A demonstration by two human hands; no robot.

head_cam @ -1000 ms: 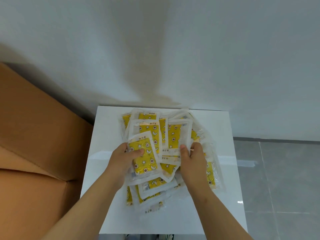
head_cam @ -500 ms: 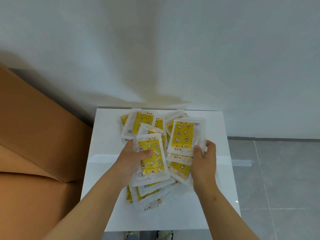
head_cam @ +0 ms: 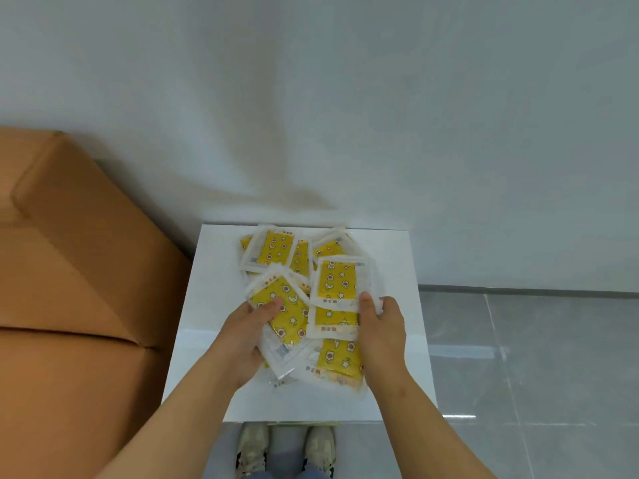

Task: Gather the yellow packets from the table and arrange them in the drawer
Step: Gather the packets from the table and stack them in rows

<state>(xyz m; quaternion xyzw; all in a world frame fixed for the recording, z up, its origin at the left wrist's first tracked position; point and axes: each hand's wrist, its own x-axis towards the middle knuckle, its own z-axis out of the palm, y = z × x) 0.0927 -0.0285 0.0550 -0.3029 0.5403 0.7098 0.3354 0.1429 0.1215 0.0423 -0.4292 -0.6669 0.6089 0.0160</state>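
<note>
Several yellow packets in clear wrappers (head_cam: 273, 252) lie piled on a small white table (head_cam: 214, 305). My left hand (head_cam: 245, 337) grips a tilted packet (head_cam: 285, 311) at the pile's left, thumb on top. My right hand (head_cam: 382, 328) pinches another packet (head_cam: 337, 281) by its lower right corner, with more packets (head_cam: 340, 354) under it. No drawer is in view.
An orange-brown padded seat (head_cam: 69, 271) stands against the table's left side. A pale wall rises right behind the table. Grey tiled floor (head_cam: 536, 357) lies to the right. My shoes (head_cam: 287, 447) show below the table's front edge.
Both hands have gathered packets toward the near middle of the table. The left packet has tilted, and the right hand has taken hold of a packet and lifted it.
</note>
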